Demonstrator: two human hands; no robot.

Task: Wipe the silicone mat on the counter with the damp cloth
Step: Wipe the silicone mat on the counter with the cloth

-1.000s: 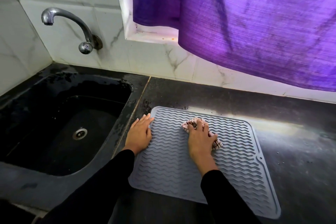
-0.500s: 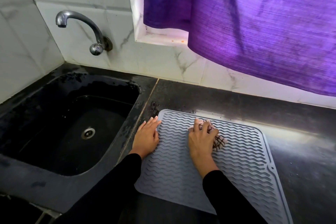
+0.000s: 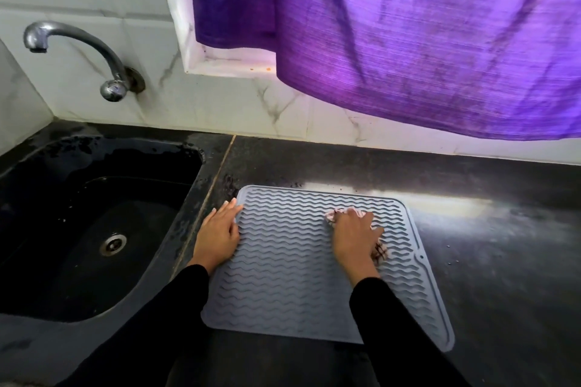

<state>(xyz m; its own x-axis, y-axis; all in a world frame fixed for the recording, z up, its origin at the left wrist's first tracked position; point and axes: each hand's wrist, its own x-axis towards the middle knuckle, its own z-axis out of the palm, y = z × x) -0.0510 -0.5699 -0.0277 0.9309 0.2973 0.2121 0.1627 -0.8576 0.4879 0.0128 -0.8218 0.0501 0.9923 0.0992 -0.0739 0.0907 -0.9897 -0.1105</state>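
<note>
1. Rightward across the silicone mat (image 3: 283,264) is where the right hand (image 3: 353,237) has travelled since the earlier frames: it sat near the mat's middle then, and now works toward the far right part of it.
2. That hand's grip is closed over the damp cloth (image 3: 380,253), fingers curled down on it and pressing it flat to the mat; the checked fabric shows beyond the fingertips and again at the right of the knuckles.
3. Well to the left of that grip, the left hand (image 3: 218,236) lies flat with its fingers straight and together, holding nothing. Its palm rests on the mat's left edge, as it did before, with the outer side of the hand over the counter (image 3: 503,261).
4. The mat is grey with wavy ridges and lies flat on the dark counter, reaching from just beyond the right grip back to the near edge beneath both black sleeves (image 3: 396,330).
5. Left of the flat hand, just past a seam in the counter, is the black sink (image 3: 47,308), wet, with a metal drain (image 3: 113,244).
6. A metal tap (image 3: 94,50) juts from the tiled wall above the sink.
7. Above and beyond the right grip, a purple curtain (image 3: 424,34) hangs down over the wall.
</note>
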